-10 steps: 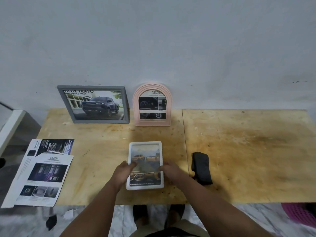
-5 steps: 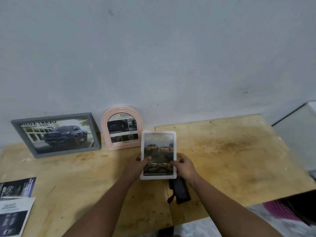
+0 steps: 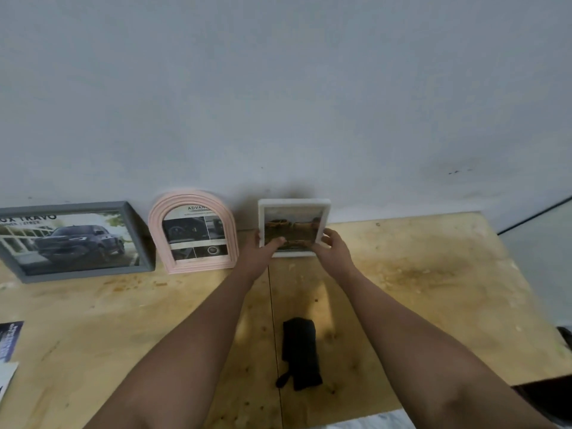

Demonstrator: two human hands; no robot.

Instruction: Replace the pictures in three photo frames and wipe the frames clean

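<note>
Carried from the near table edge up to the wall since a second ago: white rectangular photo frame [image 3: 294,226], now upright at picture centre. Pinched at its lower sides by left hand [image 3: 259,249] and right hand [image 3: 331,248], thumbs on the front. Three frames counted: white one, pink arched plastic frame [image 3: 193,232] beside it, grey rectangular frame [image 3: 74,239] far left. One black cloth [image 3: 301,352] lower centre on wooden table [image 3: 433,298]. Two leaflets [image 3: 9,342] at left edge.

Three photo frames – grey frame [image 3: 77,241], pink arched frame [image 3: 193,230], white frame [image 3: 294,227]; one black cloth [image 3: 301,352]; two hands
</note>
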